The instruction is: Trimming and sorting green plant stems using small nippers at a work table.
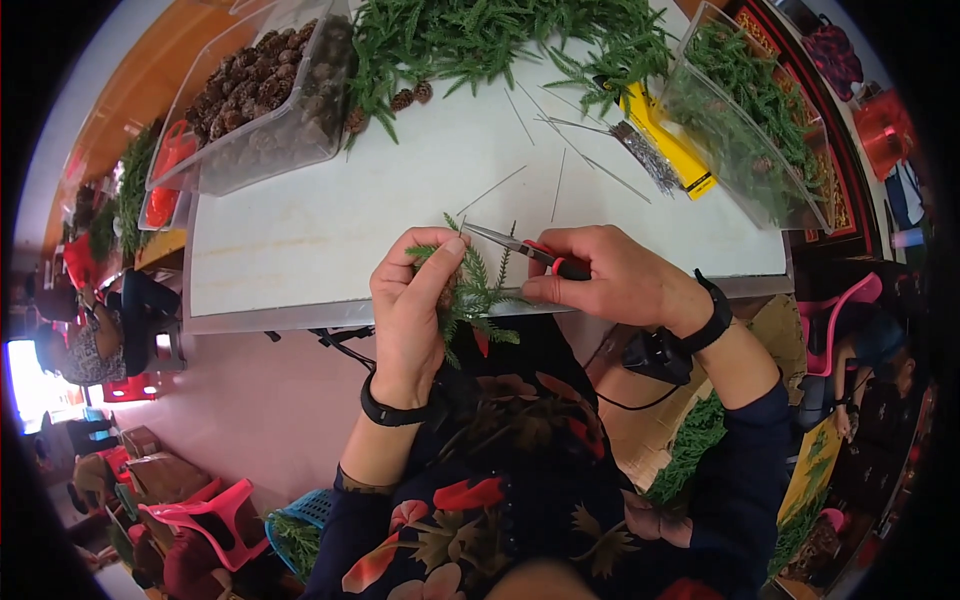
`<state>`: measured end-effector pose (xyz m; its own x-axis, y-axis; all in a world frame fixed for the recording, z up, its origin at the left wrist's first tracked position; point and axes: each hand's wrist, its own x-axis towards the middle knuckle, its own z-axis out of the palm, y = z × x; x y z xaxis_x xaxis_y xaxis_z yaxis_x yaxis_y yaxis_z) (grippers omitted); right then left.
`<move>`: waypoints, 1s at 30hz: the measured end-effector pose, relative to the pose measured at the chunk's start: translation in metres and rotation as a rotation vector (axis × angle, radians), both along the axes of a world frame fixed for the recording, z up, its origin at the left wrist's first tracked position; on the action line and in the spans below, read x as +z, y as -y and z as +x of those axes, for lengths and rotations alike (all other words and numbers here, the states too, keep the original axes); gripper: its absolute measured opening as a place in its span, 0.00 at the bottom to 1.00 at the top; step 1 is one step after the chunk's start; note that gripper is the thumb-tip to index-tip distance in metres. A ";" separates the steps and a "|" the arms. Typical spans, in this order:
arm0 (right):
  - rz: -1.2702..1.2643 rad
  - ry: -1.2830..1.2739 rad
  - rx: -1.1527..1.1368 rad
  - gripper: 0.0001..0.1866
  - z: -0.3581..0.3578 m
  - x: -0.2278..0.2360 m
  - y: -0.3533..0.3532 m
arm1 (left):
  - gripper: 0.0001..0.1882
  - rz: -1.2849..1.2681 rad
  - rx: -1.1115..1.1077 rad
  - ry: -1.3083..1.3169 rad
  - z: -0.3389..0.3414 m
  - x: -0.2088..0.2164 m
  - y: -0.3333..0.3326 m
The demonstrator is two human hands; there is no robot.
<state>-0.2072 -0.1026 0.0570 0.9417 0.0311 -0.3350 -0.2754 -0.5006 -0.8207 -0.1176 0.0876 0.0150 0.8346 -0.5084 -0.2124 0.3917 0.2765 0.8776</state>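
Note:
My left hand pinches a green artificial pine sprig above the table's near edge; a brown piece, partly hidden by the fingers, shows among its needles. My right hand is closed round the red and black handles of long-nose pliers. Their tip points left and reaches a short bit of wire or stem just above my left thumb and forefinger. Whether the jaws grip it is too small to tell. Several loose thin wires lie on the white tabletop beyond my hands.
A clear bin of pine cones stands at the back left, with loose cones nearby. Green sprigs heap along the back. A yellow packet and a wire bundle lie beside a bin of sprigs at right.

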 end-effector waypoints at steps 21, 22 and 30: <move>0.051 0.018 0.037 0.15 0.006 -0.001 -0.003 | 0.03 0.012 -0.035 0.074 -0.002 0.000 0.000; 0.058 0.022 0.045 0.15 0.006 -0.002 -0.002 | 0.03 0.020 -0.036 0.080 -0.002 0.001 0.000; 0.065 -0.048 0.055 0.16 0.007 -0.003 -0.002 | 0.03 0.085 -0.125 0.097 -0.003 0.001 0.000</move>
<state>-0.2004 -0.1007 0.0544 0.9210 0.1056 -0.3751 -0.2886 -0.4620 -0.8386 -0.1208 0.0872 0.0163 0.7847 -0.5932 -0.1800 0.3303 0.1544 0.9311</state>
